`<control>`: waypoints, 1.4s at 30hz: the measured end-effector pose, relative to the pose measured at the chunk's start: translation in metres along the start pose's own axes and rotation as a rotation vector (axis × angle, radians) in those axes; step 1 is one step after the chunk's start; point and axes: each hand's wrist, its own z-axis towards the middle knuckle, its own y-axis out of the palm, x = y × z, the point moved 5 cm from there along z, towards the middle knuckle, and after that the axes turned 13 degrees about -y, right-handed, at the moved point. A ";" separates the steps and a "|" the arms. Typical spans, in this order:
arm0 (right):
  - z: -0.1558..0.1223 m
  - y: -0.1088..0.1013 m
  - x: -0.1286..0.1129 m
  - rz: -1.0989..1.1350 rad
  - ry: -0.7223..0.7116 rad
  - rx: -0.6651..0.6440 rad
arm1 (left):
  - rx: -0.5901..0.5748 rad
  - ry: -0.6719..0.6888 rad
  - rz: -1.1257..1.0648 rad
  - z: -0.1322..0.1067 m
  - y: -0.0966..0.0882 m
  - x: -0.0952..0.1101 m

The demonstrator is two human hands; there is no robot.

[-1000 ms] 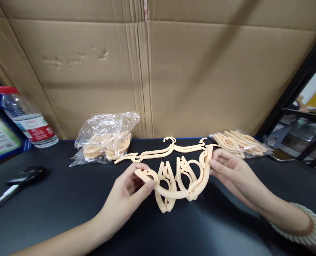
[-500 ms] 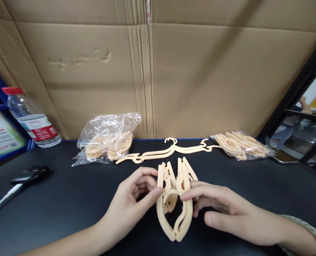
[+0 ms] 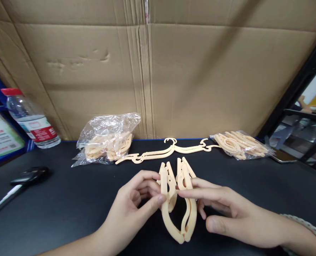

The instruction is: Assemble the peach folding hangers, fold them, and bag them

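A cream plastic folding hanger [image 3: 171, 224] stands folded in a V close to me, its joint toward me. My left hand [image 3: 138, 202] pinches the left arm of this hanger between thumb and fingers. My right hand [image 3: 227, 209] has its index finger across the front of the right arm and other fingers behind it, with the thumb held apart. Just beyond is another folded cream hanger [image 3: 171, 204], partly hidden by the near one and my fingers. Farther back, an unfolded cream hanger [image 3: 158, 154] lies flat on the black table [image 3: 88, 202].
Clear bags of cream hangers lie at back left [image 3: 107, 142] and back right [image 3: 240, 144]. A red-capped water bottle [image 3: 35, 121] stands at the left, behind a black computer mouse [image 3: 31, 175]. A cardboard wall [image 3: 200, 71] closes off the back; a phone-like flat object [image 3: 285, 156] lies at right.
The near hanger has shifted slightly right with my hands. Its curved hook, which crossed the gap between the arms, now lies against the right arm, partly behind my right finger.
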 end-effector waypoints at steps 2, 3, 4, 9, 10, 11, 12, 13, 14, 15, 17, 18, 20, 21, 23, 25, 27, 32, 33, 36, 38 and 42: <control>0.000 0.002 -0.001 0.022 -0.013 -0.009 | -0.021 0.011 0.028 -0.002 0.002 0.000; 0.000 0.004 -0.002 0.037 -0.019 -0.015 | -0.027 0.015 0.042 -0.003 0.002 0.000; 0.000 0.005 -0.002 0.054 -0.026 -0.020 | -0.030 0.017 0.052 -0.003 0.003 -0.001; -0.001 0.007 -0.006 0.075 -0.035 -0.050 | -0.079 -0.014 0.030 -0.005 0.008 -0.003; -0.001 0.006 -0.007 0.060 -0.034 -0.055 | -0.088 -0.019 0.024 -0.005 0.008 -0.004; -0.001 0.006 -0.008 0.043 -0.030 -0.057 | -0.088 -0.021 0.019 -0.004 0.009 -0.004; 0.000 0.005 -0.009 0.025 -0.028 -0.056 | -0.084 -0.021 0.013 -0.004 0.009 -0.004; 0.000 0.004 -0.009 0.006 -0.027 -0.050 | -0.076 -0.023 0.007 -0.003 0.009 -0.004; 0.001 0.003 -0.010 -0.016 -0.029 -0.043 | -0.067 -0.026 -0.001 -0.002 0.008 -0.004; 0.001 0.002 -0.011 -0.041 -0.030 -0.034 | -0.059 -0.030 -0.010 -0.001 0.007 -0.005; 0.003 0.001 -0.013 -0.099 -0.035 -0.029 | -0.046 -0.035 -0.025 0.000 0.006 -0.005; 0.003 0.001 -0.014 -0.121 -0.038 -0.035 | -0.044 -0.036 -0.028 0.000 0.006 -0.005; 0.003 0.002 -0.016 -0.146 -0.042 -0.064 | -0.048 -0.026 -0.027 0.000 0.007 -0.005; 0.002 0.003 -0.017 -0.152 -0.035 -0.083 | -0.052 -0.019 -0.023 -0.001 0.007 -0.004; -0.001 0.003 -0.016 -0.161 0.001 -0.123 | -0.062 -0.003 -0.015 -0.002 0.008 -0.003; -0.005 0.003 -0.014 -0.165 0.035 -0.157 | -0.071 0.002 -0.015 -0.003 0.009 -0.002; -0.007 0.002 -0.012 -0.164 0.036 -0.166 | -0.084 0.003 -0.016 -0.003 0.010 -0.002; -0.003 -0.006 -0.011 -0.150 -0.013 -0.058 | -0.069 0.049 0.026 -0.004 0.008 -0.002; -0.001 -0.010 -0.010 -0.139 -0.008 -0.008 | -0.055 0.060 0.039 -0.004 0.007 -0.002; 0.001 -0.031 -0.002 -0.167 0.041 0.190 | -0.014 0.075 0.096 -0.004 0.004 -0.003; -0.001 -0.047 0.007 -0.249 0.100 0.318 | 0.002 0.091 0.141 -0.004 0.002 -0.003; -0.005 -0.065 0.026 -0.409 0.211 0.328 | -0.003 0.152 0.248 -0.004 -0.001 -0.003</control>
